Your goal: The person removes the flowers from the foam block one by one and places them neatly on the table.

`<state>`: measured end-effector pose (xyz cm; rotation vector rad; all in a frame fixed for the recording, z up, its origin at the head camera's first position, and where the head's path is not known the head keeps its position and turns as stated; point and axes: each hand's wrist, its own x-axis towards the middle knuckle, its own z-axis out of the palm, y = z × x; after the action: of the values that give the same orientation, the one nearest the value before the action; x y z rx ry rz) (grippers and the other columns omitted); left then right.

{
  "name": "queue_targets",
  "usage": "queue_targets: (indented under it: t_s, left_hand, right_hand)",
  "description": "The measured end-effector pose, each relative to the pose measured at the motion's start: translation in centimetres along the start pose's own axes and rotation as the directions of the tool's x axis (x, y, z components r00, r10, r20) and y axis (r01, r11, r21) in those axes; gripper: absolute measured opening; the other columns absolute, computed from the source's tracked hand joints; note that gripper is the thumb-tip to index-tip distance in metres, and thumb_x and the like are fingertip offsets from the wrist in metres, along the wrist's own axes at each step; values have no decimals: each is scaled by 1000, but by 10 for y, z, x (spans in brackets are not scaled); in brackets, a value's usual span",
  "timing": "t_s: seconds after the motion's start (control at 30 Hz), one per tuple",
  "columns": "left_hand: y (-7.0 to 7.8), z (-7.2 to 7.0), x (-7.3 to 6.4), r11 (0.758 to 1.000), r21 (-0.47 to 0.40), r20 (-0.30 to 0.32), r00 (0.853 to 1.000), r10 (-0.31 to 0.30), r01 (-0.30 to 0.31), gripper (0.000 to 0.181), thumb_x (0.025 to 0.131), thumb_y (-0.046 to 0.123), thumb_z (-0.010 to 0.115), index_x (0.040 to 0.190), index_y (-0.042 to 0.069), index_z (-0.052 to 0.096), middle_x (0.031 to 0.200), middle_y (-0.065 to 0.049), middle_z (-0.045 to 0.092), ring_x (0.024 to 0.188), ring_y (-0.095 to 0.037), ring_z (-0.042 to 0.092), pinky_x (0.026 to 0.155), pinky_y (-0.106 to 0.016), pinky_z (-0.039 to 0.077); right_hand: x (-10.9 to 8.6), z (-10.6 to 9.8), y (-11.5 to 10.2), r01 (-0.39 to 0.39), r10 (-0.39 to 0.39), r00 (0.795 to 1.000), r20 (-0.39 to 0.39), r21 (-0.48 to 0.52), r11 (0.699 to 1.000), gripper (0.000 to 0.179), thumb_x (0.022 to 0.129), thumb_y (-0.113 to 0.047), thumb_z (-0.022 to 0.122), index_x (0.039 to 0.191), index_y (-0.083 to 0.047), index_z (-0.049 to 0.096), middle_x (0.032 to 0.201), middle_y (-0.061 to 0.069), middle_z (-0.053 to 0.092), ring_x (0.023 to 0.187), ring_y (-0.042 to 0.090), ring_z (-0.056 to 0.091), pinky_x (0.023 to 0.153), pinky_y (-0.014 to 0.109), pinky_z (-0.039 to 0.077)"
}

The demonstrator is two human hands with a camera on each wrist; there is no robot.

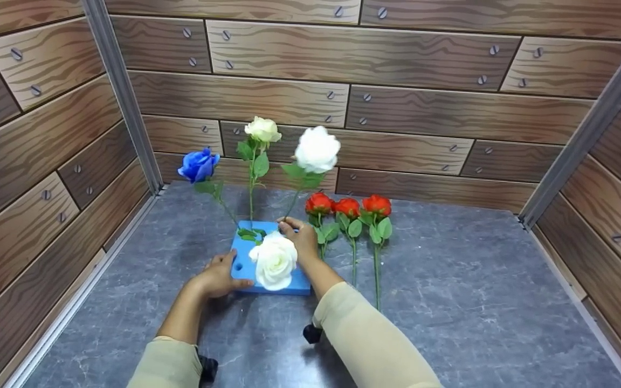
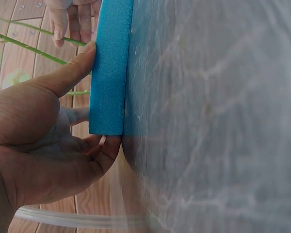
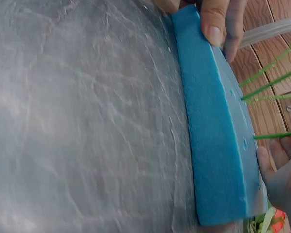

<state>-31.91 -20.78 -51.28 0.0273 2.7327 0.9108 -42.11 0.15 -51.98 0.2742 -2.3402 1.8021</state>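
Observation:
A blue foam block (image 1: 245, 252) with small holes lies flat on the table. At its front left corner my left hand (image 1: 218, 276) grips it, the thumb (image 2: 75, 70) along the front top edge and the fingers round the side. Over the back right part, my right hand (image 1: 301, 241) pinches the green stem of a white rose (image 1: 317, 150), low down by a hole. Standing in the block are a blue rose (image 1: 199, 165), leaning left, a pale yellow rose (image 1: 263, 130) and another white rose (image 1: 274, 261), whose bloom hides part of the block.
Three red roses, a left one (image 1: 319, 203), a middle one (image 1: 347, 207) and a right one (image 1: 377, 206), lie side by side right of the block, stems toward me. Wood-patterned walls (image 1: 423, 108) enclose the grey marbled table (image 1: 477, 280) at the back and sides.

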Motion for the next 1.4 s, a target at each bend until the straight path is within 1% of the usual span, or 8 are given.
queue_targets:
  t_s: [0.13, 0.2, 0.3, 0.53, 0.7, 0.93, 1.13, 1.4]
  left_hand:
    - [-1, 0, 0, 1000, -7, 9, 1000, -9, 9, 112, 83, 59, 75, 161, 4, 17, 159, -34, 23, 148, -56, 20, 118, -68, 24]
    - [-1, 0, 1, 1000, -12, 13, 1000, -11, 11, 112, 83, 60, 75, 161, 4, 16, 160, -34, 22, 149, -56, 20, 118, -67, 24]
    - [-1, 0, 1, 999, -30, 18, 1000, -12, 12, 113, 83, 59, 76, 161, 4, 15, 159, -34, 22, 149, -55, 20, 118, -67, 24]
    - [0, 1, 0, 998, -56, 22, 999, -28, 29, 113, 83, 57, 76, 162, 6, 15, 161, -32, 21, 150, -54, 18, 119, -66, 24]
    - [0, 1, 0, 999, -47, 14, 1000, -19, 20, 110, 84, 54, 77, 162, 6, 16, 160, -33, 22, 149, -55, 19, 118, -67, 25]
    - [0, 1, 1, 1000, -27, 15, 1000, -15, 15, 114, 82, 59, 76, 161, 5, 15, 159, -34, 23, 148, -56, 20, 118, -67, 24]
    - [-2, 0, 0, 999, -33, 26, 999, -19, 20, 116, 80, 64, 75, 162, 7, 14, 161, -34, 19, 149, -57, 16, 118, -69, 22]
    - [0, 2, 0, 999, -43, 14, 1000, -2, 3, 112, 84, 55, 77, 161, 3, 14, 158, -36, 21, 148, -58, 19, 117, -68, 24]
  right_hand:
    - [4, -7, 2, -34, 31, 999, 30, 127, 991, 20, 98, -17, 65, 109, -5, 76, 102, 13, 74, 94, 22, 74, 84, 35, 61]
    - [5, -11, 2, -73, 63, 996, 59, 185, 980, 21, 99, -16, 64, 112, -4, 75, 101, 12, 71, 92, 18, 73, 83, 36, 62]
    - [6, -17, 2, -100, 78, 992, 99, 231, 968, 21, 99, -16, 64, 114, -4, 72, 99, 9, 70, 86, 15, 71, 80, 35, 62]
    - [4, -34, 1, -197, 152, 971, 186, 259, 945, 18, 100, -15, 64, 116, -13, 71, 91, 3, 65, 80, 18, 69, 65, 34, 61]
    - [4, -43, 5, -234, 181, 958, 221, 244, 941, 20, 99, -13, 64, 118, -14, 70, 88, 2, 62, 80, 18, 67, 66, 35, 62]
    - [-1, -54, 6, -273, 210, 945, 252, 248, 929, 25, 98, -8, 64, 123, -12, 67, 88, 3, 60, 80, 21, 67, 74, 46, 63]
    - [-5, -63, 6, -283, 209, 938, 277, 264, 922, 29, 97, -8, 65, 127, -10, 64, 88, 3, 59, 78, 19, 65, 71, 45, 63]
    - [-11, -74, 9, -283, 192, 931, 312, 279, 918, 40, 97, -5, 65, 136, -2, 55, 89, 3, 62, 76, 18, 65, 68, 41, 63]
